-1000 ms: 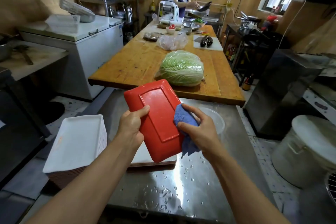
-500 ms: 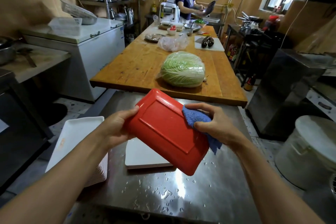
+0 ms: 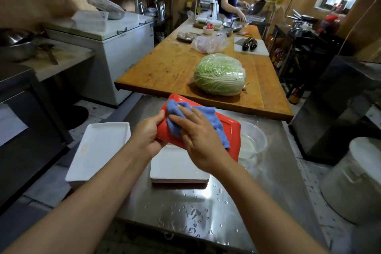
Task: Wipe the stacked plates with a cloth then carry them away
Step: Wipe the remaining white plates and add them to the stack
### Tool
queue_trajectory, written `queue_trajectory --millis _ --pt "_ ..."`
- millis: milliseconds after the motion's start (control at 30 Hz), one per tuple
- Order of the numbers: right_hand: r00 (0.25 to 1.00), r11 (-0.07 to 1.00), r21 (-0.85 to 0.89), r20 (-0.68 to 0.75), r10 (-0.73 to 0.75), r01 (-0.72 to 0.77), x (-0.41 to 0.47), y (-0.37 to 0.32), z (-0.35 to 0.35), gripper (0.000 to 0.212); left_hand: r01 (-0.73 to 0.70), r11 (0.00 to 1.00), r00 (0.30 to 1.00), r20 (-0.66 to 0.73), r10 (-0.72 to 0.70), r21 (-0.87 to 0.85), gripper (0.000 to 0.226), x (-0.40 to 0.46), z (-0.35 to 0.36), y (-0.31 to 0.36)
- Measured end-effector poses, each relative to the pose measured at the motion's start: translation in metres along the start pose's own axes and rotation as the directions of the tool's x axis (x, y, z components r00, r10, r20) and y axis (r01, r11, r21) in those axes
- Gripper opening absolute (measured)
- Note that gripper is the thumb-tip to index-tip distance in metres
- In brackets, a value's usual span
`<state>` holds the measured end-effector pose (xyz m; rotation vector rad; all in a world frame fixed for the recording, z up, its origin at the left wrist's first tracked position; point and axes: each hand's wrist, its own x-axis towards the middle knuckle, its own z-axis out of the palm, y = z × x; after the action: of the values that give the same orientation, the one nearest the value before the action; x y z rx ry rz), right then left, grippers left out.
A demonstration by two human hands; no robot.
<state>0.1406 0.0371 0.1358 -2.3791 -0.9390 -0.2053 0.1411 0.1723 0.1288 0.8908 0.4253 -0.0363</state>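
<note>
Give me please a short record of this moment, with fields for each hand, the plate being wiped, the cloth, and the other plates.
left hand: left hand grips the near-left edge of the red plate
right hand: right hand presses the blue cloth on the plate
plate being wiped: red plate, held above the steel table, underside up
cloth: blue cloth, spread over the plate
other plates: small white stack on the table; taller white stack to its left

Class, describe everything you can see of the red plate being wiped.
The red plate is rectangular with rounded corners and a raised rim, glossy like plastic. It is held tilted above the white stack on the steel table. The left hand grips its near-left edge; the right hand presses a blue cloth on it.
</note>
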Motion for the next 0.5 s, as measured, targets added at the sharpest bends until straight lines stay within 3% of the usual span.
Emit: queue_trajectory --millis 133,267,400,500 --pt "0.994 0.988 -0.153 -0.105 -0.028 0.011 -0.013 -0.016 0.027 0.047 0.056 0.996 0.998 0.035 -0.054 -0.066 0.030 0.000 -0.001 -0.001" --pt "0.990 0.946 -0.324 -0.119 -0.074 0.032 -0.021 -0.008 0.037 0.054 0.091 0.989 0.996 0.016 -0.090 -0.119 0.029 0.001 -0.006 -0.005" --pt "0.989 0.942 -0.335 -0.139 -0.058 0.008 -0.037 0.022 0.031 0.051 0.030 0.996 0.985 -0.164 -0.045 -0.090 0.021 0.004 -0.017 -0.004" --pt "0.983 0.951 -0.309 -0.180 -0.028 -0.029 -0.045 0.043 0.020 0.046 0.016 0.993 0.977 -0.209 -0.040 -0.113 0.019 0.005 -0.029 0.003"
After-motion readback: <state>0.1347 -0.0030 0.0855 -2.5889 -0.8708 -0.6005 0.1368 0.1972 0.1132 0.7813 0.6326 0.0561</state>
